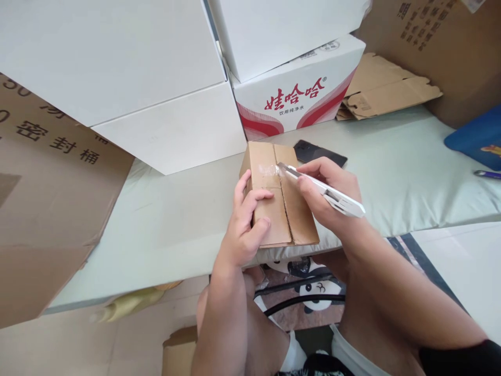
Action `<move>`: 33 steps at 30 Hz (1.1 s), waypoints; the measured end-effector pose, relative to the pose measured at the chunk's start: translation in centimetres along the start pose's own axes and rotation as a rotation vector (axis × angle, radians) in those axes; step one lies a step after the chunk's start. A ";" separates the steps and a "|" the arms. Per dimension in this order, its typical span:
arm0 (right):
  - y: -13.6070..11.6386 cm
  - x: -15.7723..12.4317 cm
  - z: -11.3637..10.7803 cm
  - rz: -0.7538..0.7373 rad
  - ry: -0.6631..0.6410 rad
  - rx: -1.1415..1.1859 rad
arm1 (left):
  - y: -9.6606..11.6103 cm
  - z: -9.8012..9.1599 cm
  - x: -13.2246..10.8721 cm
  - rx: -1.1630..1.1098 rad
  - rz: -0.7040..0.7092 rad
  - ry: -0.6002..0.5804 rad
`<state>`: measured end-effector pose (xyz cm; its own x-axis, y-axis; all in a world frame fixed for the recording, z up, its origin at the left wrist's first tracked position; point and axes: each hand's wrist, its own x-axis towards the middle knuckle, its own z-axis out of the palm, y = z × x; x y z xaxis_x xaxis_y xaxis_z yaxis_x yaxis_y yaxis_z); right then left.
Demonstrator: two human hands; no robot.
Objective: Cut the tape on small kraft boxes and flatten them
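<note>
A small brown cardboard box (271, 214) stands on the pale green cloth surface, its top flaps meeting along a lengthwise seam. Clear tape (268, 169) crosses part of that seam. My left hand (248, 224) grips the box's left side, with fingers and thumb resting over its top. In my right hand (331, 190) is a white box cutter (332, 197), blade out. The blade's tip is at the tape close to the seam; whether it has pierced the tape I cannot tell. Just behind the right hand lies a black phone (320, 153).
White cartons (168, 133) and a red-and-white water carton (293, 99) rise behind the box. A large brown carton (58, 198) stands at the left. Flattened cardboard (391, 94), a blue item (477, 138) and a purple pen (489, 174) lie to the right.
</note>
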<state>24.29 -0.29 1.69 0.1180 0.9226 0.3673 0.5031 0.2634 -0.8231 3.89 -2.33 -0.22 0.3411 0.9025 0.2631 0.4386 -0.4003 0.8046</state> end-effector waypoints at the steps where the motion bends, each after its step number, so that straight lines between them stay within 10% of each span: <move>1: -0.1 0.0 0.0 0.002 -0.010 -0.004 | 0.0 0.0 0.0 -0.002 0.000 -0.001; 23: -1.6 -1.3 0.3 -0.126 -0.136 -0.144 | 0.0 0.4 0.4 -0.029 -0.011 0.074; 33: -1.0 -0.8 -1.4 -0.049 0.180 -0.103 | -0.8 -0.8 0.0 -0.042 -0.056 0.066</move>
<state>24.91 -1.69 2.89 0.2381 0.8416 0.4848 0.5953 0.2680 -0.7575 2.88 -1.86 -0.41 0.2609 0.9323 0.2506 0.4196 -0.3432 0.8403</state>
